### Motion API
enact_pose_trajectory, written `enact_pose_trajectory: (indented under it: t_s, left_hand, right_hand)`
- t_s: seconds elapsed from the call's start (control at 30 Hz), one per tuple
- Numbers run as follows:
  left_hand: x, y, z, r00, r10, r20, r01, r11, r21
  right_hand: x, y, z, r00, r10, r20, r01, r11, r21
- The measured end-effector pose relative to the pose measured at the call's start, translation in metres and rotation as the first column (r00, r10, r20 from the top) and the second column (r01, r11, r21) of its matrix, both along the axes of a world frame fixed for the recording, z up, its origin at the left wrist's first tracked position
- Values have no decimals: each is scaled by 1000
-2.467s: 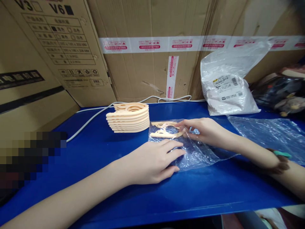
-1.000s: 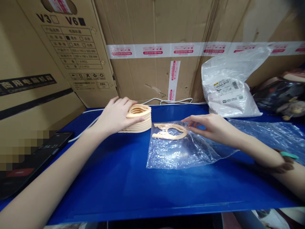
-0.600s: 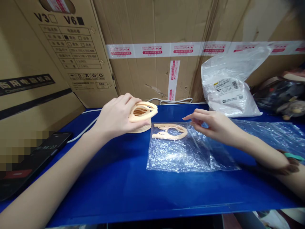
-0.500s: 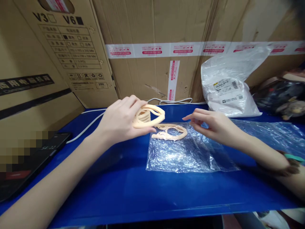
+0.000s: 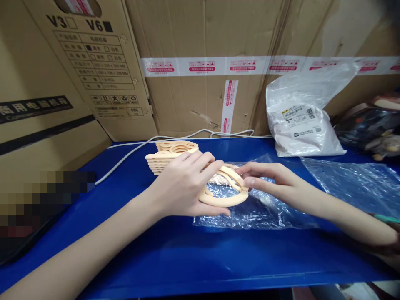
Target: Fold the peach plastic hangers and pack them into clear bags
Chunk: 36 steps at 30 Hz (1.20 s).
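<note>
- Cream plastic piece: your left hand grasps its left part while your right hand pinches its curved tip, over the clear film.
- It looks light, stiff and smooth, perhaps slippery; hold the thick outer curve, sparing the thinner inner bar.
- Clear film beneath seems limp; pinch its edge.
- Stack of matching pieces, farther back: likely slides; steady its sides.
</note>
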State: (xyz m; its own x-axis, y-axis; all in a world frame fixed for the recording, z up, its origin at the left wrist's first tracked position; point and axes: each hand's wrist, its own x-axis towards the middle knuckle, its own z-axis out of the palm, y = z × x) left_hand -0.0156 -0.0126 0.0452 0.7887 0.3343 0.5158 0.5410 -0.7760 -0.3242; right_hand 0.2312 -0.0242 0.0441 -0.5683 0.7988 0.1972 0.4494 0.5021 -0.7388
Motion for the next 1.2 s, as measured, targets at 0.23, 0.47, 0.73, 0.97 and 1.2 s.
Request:
enact_pose_trajectory:
  t_s: [0.23,0.47,0.73,0.97,1.2]
  left_hand:
    - [1,1,-5,1000,-13,-19,14,1000,25]
    - [0,3,-6,999,11,-37,-11,1000,0]
    - [0,2,-3,998,53,-28,-54,997,-50]
    - [-1,3,-2,998,56,0,-55,995,-82]
    - [2,1,-6,999,38,2,-37,988,-148]
  right_hand:
    - [0,5,-9,970,-34,-239,-23,972,-233]
    - [2,10,-8,951,-97,-293,24,969,-245]
    - [10,16,0,944,-169,-285,130,980,-151]
    - [14,20,0,954,-189,-233,187,982,-30]
    - [7,8,-6,988,-32,150,-17,951,309]
